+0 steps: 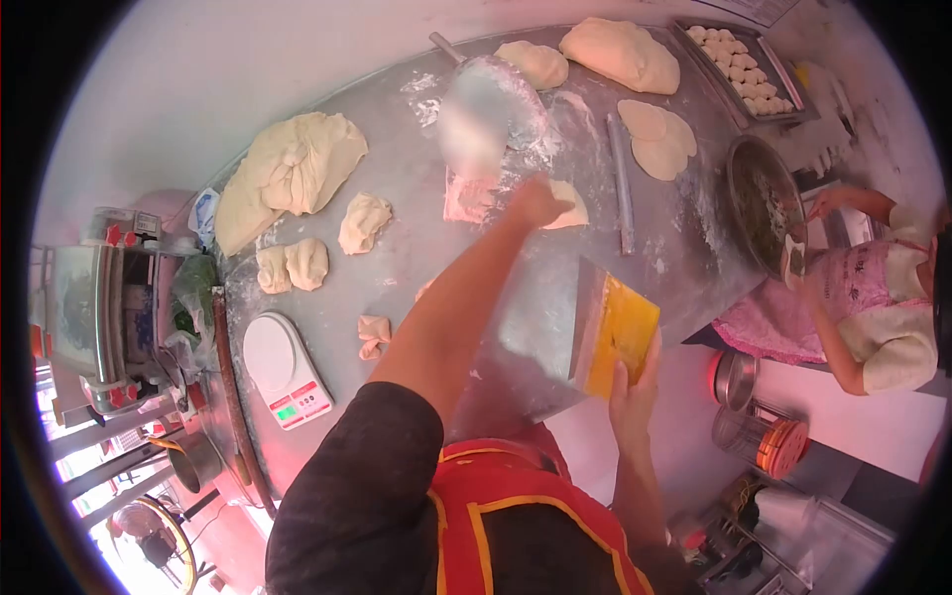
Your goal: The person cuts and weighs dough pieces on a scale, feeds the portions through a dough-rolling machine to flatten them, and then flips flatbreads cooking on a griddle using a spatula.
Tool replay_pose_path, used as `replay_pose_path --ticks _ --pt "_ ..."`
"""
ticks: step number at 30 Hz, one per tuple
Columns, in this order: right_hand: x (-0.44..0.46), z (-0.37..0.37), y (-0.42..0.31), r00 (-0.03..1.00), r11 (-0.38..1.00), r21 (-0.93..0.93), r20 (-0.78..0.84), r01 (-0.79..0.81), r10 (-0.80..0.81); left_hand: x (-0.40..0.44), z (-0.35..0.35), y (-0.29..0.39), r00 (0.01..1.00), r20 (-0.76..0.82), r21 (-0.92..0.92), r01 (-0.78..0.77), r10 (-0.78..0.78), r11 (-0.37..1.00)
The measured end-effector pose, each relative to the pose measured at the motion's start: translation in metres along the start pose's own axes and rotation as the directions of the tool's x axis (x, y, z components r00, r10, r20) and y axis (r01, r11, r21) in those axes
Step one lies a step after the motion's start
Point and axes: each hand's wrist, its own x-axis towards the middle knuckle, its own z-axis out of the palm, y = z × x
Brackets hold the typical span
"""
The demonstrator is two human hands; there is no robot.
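My left hand (540,203) reaches out over the metal table, its fingers closed at the edge of a small flat dough piece (568,206). Nearer my body, my right hand (635,392) grips a scraper with a yellow handle (625,332) and a flat blade tilted upward. Just beyond my left hand lies a metal scoop (496,84) with white flour around it, partly blurred. Right of the dough piece is a rolling pin (622,183), with flattened dough (657,139) beside it. Two dough lumps (293,266) and a single lump (365,222) lie to the left.
A digital scale (283,367) stands at the left, near a large dough mass (297,164). More dough (622,55) lies at the back. A tray of dough balls (739,69) and a metal bowl (764,203) are at the right, where another person's hands (803,238) work.
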Motion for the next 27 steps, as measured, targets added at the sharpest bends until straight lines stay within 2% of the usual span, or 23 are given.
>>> replay_pose_path --ticks 2,4,6,9,10,12,14,16,17,18,20,21,22,25,26,27 --pt "-0.002 -0.006 0.012 0.999 0.999 -0.014 -0.021 -0.045 0.045 -0.015 -0.009 0.030 0.990 0.127 0.288 0.015 -0.054 0.957" --pt "-0.002 -0.007 0.016 0.998 0.998 -0.022 -0.039 -0.057 0.057 -0.045 0.012 0.035 0.993 -0.045 0.264 -0.091 0.107 0.960" --pt "0.002 -0.007 0.016 0.998 0.999 -0.030 -0.052 -0.023 0.022 -0.087 0.019 0.040 0.911 -0.192 0.323 -0.292 0.365 0.900" --pt "0.006 -0.006 0.011 0.999 0.999 -0.035 -0.035 0.037 -0.038 -0.142 0.002 0.019 0.830 -0.406 0.049 -0.399 0.383 0.916" --pt "0.008 -0.004 0.009 0.997 0.996 -0.051 -0.015 0.072 -0.073 -0.158 -0.012 0.009 0.918 -0.333 -0.111 -0.264 0.214 0.958" --pt "0.006 0.001 0.003 0.991 0.988 -0.076 0.009 0.133 -0.132 -0.201 -0.058 -0.007 0.989 -0.109 -0.398 0.045 -0.096 0.916" --pt "0.006 0.008 -0.011 0.989 0.993 -0.020 0.094 0.118 -0.116 -0.248 -0.105 -0.041 0.956 -0.235 -0.284 0.106 -0.177 0.953" --pt "0.001 0.020 -0.028 0.980 0.992 0.034 0.153 0.122 -0.126 -0.298 -0.157 -0.074 0.886 -0.327 -0.402 0.184 -0.329 0.897" --pt "0.000 0.027 -0.037 0.974 0.989 0.060 0.175 0.137 -0.145 -0.325 -0.185 -0.087 0.866 -0.372 -0.450 0.147 -0.334 0.881" --pt "-0.001 0.032 -0.044 0.967 0.985 0.083 0.195 0.150 -0.164 -0.342 -0.190 -0.132 0.781 -0.556 -0.273 0.153 -0.286 0.950" --pt "-0.002 0.047 -0.051 0.949 0.974 0.099 0.226 0.203 -0.220 -0.381 -0.236 -0.163 0.718 -0.514 -0.479 0.213 -0.468 0.852" --pt "-0.004 0.053 -0.054 0.938 0.967 0.109 0.241 0.228 -0.249 -0.395 -0.253 -0.167 0.693 -0.446 -0.703 0.121 -0.566 0.701" --pt "-0.007 0.058 -0.060 0.922 0.956 0.107 0.252 0.274 -0.293 -0.406 -0.262 -0.189 0.666 -0.480 -0.643 0.175 -0.571 0.745" --pt "-0.013 0.070 -0.074 0.870 0.916 0.128 0.285 0.381 -0.402 -0.419 -0.269 -0.239 0.635 -0.629 -0.280 0.353 -0.449 0.893" --pt "-0.015 0.073 -0.077 0.860 0.909 0.145 0.296 0.391 -0.417 -0.419 -0.267 -0.244 0.606 -0.651 -0.135 0.500 -0.457 0.855" --pt "-0.016 0.075 -0.079 0.850 0.903 0.160 0.305 0.398 -0.429 -0.421 -0.262 -0.245 0.555 -0.757 0.048 0.575 -0.346 0.817"
